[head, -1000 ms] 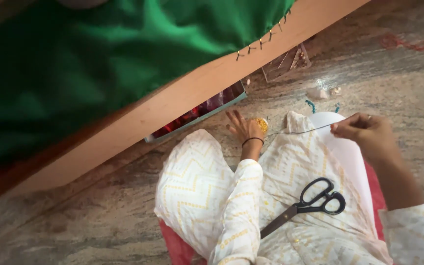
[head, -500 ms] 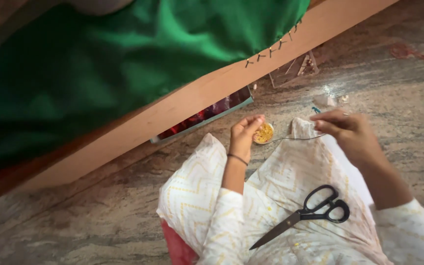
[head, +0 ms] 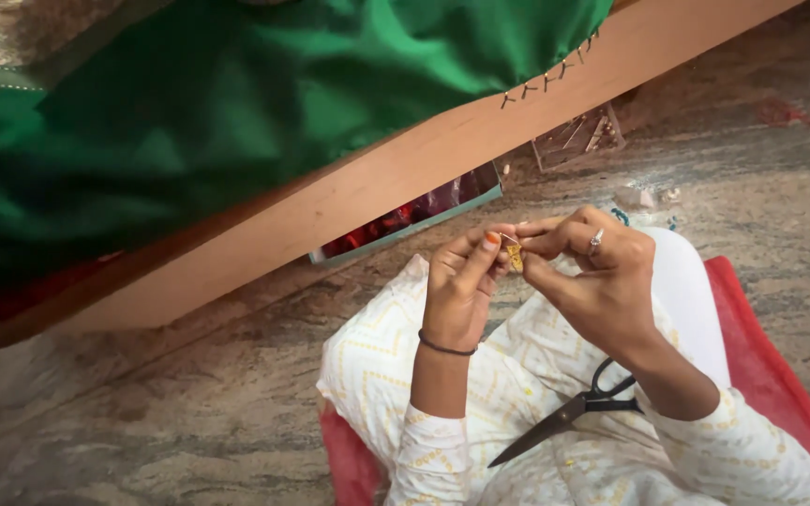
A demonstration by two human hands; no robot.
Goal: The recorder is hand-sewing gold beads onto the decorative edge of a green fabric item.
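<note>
My left hand point(head: 464, 281) and my right hand point(head: 592, 276) meet above my lap, fingertips together. Between them sits a small golden-yellow object point(head: 515, 257), with a thin needle or thread end beside it. The left fingers pinch the yellow piece; the right thumb and forefinger pinch the fine needle or thread at it. Black scissors point(head: 569, 412) lie shut on my cream patterned clothing, under the right forearm.
A wooden frame bar point(head: 367, 187) runs diagonally across, with green fabric point(head: 236, 103) stretched and stitched onto it. A box of dark red items point(head: 405, 217) and a clear packet point(head: 578, 139) lie on the stone floor point(head: 142, 412). A red mat point(head: 761, 365) is under me.
My right hand has swung left from an outstretched position to meet the left hand. Both hands have risen off the lap with the yellow piece between them.
</note>
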